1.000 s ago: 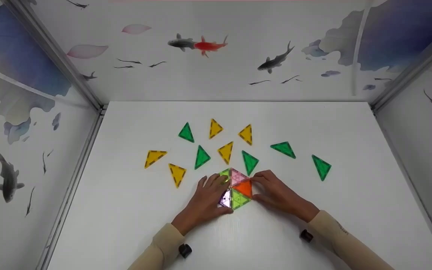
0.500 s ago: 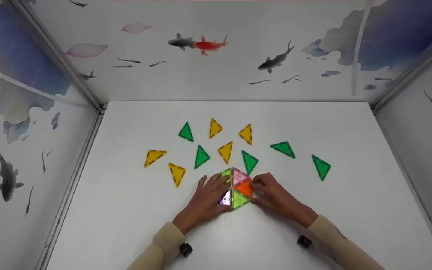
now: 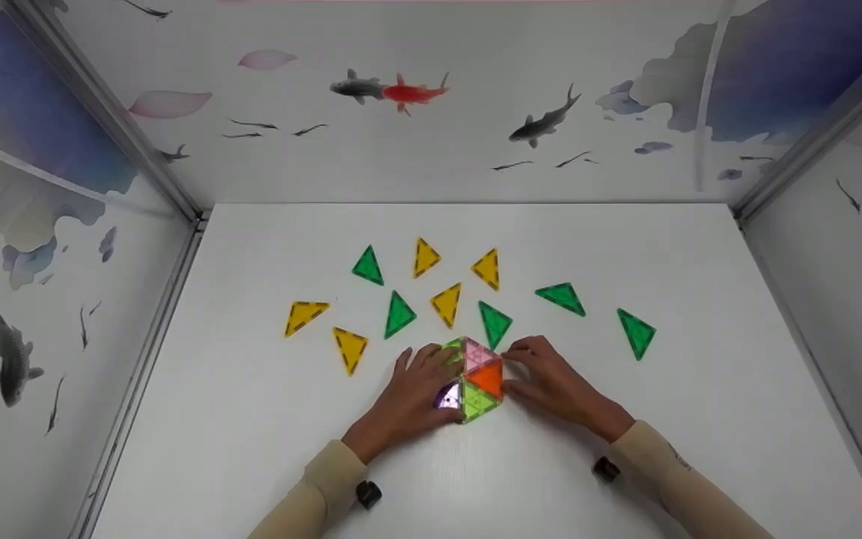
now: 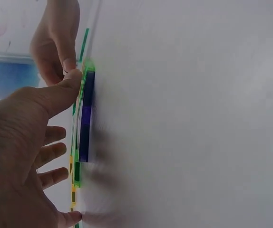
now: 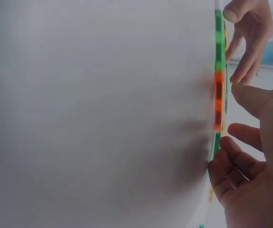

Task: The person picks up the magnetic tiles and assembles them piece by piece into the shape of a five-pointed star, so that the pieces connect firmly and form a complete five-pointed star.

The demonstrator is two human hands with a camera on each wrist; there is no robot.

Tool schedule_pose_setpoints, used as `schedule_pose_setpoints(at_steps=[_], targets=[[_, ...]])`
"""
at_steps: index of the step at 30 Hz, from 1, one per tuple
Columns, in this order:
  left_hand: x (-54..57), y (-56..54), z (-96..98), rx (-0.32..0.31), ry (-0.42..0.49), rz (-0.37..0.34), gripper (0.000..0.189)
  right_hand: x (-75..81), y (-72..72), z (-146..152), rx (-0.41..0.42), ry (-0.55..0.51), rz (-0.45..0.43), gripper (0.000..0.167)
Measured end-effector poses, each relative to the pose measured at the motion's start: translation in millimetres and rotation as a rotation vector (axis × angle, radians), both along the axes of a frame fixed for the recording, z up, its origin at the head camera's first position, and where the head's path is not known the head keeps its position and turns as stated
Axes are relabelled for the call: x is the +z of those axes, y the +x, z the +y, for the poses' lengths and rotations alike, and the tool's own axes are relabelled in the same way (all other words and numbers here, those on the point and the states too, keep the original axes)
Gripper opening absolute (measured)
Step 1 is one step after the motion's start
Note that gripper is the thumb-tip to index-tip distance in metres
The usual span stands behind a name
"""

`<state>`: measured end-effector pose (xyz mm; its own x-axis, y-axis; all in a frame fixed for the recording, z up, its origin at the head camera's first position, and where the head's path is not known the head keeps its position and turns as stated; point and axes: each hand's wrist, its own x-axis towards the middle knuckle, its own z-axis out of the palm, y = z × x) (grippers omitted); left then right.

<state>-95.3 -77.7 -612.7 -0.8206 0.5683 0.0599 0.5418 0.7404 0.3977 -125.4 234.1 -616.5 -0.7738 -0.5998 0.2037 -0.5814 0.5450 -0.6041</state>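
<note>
Triangular magnetic tiles lie edge to edge in a hexagon-like cluster: pink (image 3: 478, 355), orange (image 3: 487, 380), light green (image 3: 478, 404) and purple (image 3: 447, 399) ones show, with another light green at the upper left. My left hand (image 3: 407, 397) rests over the left half of the cluster with fingers extended, hiding part of it; its thumb touches the lower corner. At the right side, my right hand (image 3: 564, 393) has thumb and index fingertips right at the orange tile's outer edge. In the right wrist view, the other fingers (image 5: 219, 175) bend down by the tabletop.
Beyond the cluster, several dark green triangle tiles (image 3: 494, 323) and yellow triangle tiles (image 3: 447, 305) lie scattered flat on the white table (image 3: 251, 427). Panels printed with fish (image 3: 416, 93) enclose the back and sides. A small black device (image 3: 369, 494) sits at each wrist.
My right fingertips shifted slightly along the orange tile's outer edge, bunching closer and then spreading a little. The left hand stays on the cluster; the scattered tiles have not moved.
</note>
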Motion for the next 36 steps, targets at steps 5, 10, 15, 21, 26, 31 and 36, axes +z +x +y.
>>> schedule_pose_setpoints(at_steps=[5, 10, 15, 21, 26, 31, 36], targets=[[-0.3, -22.4, -1.5, 0.039, 0.078, 0.078, 0.07, 0.4, -21.5, 5, -0.073, -0.038, 0.056, 0.044], [0.1, -49.0, -6.0, 0.078, 0.122, 0.139, 0.065, 2.1, -35.4, 2, -0.157, -0.005, -0.066, 0.048], [1.2, -71.0, -9.4, 0.098, 0.124, 0.14, 0.065, 2.4, -45.1, -4, -0.197, 0.017, -0.108, 0.052], [1.3, -89.6, -7.1, 0.132, 0.094, 0.112, 0.071, 3.3, -50.1, -16, -0.253, 0.061, -0.132, 0.06], [1.6, -99.3, 1.1, 0.167, 0.046, 0.079, 0.07, 5.1, -51.3, -26, -0.312, 0.119, -0.139, 0.064], [5.0, -105.9, 9.8, 0.206, 0.008, 0.047, 0.065, 7.1, -52.4, -36, -0.383, 0.175, -0.143, 0.064], [5.8, -109.7, 14.9, 0.232, -0.03, 0.042, 0.064, 11.6, -55.4, -40, -0.427, 0.179, -0.221, 0.061]])
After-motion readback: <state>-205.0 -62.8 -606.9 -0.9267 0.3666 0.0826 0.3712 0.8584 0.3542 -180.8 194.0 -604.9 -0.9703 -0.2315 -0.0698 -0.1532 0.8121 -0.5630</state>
